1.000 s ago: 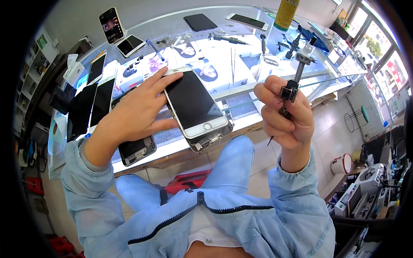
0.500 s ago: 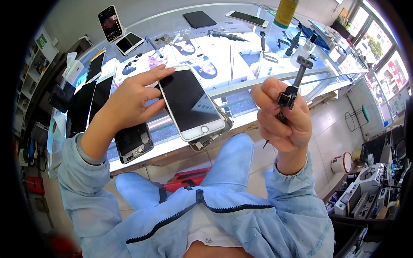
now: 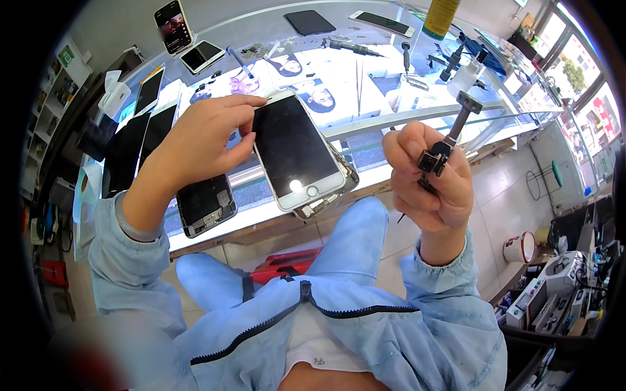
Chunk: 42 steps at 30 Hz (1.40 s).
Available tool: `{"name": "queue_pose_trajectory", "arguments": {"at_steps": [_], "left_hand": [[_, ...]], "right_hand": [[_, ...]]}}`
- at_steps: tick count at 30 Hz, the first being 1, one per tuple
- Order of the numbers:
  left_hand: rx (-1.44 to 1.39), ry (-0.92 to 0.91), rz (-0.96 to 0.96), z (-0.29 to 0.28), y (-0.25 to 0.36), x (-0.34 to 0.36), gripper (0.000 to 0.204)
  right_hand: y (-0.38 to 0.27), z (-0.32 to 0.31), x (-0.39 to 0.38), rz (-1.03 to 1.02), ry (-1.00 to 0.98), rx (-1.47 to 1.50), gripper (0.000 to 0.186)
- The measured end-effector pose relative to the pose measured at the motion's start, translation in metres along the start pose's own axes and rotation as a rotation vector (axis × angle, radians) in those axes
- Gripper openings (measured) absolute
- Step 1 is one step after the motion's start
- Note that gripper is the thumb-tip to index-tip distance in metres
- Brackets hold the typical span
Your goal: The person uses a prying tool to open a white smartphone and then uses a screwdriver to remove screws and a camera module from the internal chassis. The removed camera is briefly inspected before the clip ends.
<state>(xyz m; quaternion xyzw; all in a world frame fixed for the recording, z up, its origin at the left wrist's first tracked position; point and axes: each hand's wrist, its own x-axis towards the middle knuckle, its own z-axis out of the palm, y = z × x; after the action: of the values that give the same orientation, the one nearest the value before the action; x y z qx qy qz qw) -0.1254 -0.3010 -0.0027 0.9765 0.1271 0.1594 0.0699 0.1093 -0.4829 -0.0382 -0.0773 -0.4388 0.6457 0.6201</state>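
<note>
My left hand (image 3: 205, 140) curls its fingers at the upper left edge of a white-framed phone screen (image 3: 293, 146), gripping it there. The screen sits askew over an opened phone body (image 3: 332, 197), whose metal inner parts show along the right and lower edges. Raised to the right, my right hand (image 3: 433, 176) pinches a small black phone part with a ribbon-like grey stem (image 3: 462, 122) ending in an oblong head. A thin dark tip pokes out below the fist; what it belongs to is hidden. Below my left wrist lies another opened phone (image 3: 207, 205).
The lit glass counter (image 3: 385, 120) holds several phones, a pen-shaped screwdriver (image 3: 355, 47), tweezers (image 3: 358, 85) and a white dispenser bottle (image 3: 464, 77). At the back stand a yellow bottle (image 3: 438, 18) and a propped-up phone (image 3: 173, 29). A tissue pack (image 3: 114, 96) is at left.
My left fingers have drawn in closer at the screen's edge. The screen and phone body look slightly shifted, and a bright reflection now shows near the home button. My right hand stays raised with its part.
</note>
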Motion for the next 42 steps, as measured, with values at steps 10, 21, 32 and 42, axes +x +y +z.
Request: {"name": "queue_pose_trajectory", "arguments": {"at_steps": [10,21,32,42], "left_hand": [[-0.317,0.313,0.23,-0.013,0.095,-0.01,0.026],[-0.619,0.573,0.317,0.032,0.123,-0.028,0.048],[-0.659,0.679,0.208,0.042,0.13,-0.063,0.045],[-0.657,0.738,0.201,0.052,0.12,-0.087,0.047]], "right_hand": [[0.024,0.004,-0.011,0.153,-0.123,0.441,0.026],[0.075,0.016,-0.019,0.197,-0.2,0.538,0.027],[0.105,0.032,-0.028,0.2,-0.126,0.486,0.038],[0.105,0.065,-0.038,-0.139,0.274,-0.047,0.041]]}}
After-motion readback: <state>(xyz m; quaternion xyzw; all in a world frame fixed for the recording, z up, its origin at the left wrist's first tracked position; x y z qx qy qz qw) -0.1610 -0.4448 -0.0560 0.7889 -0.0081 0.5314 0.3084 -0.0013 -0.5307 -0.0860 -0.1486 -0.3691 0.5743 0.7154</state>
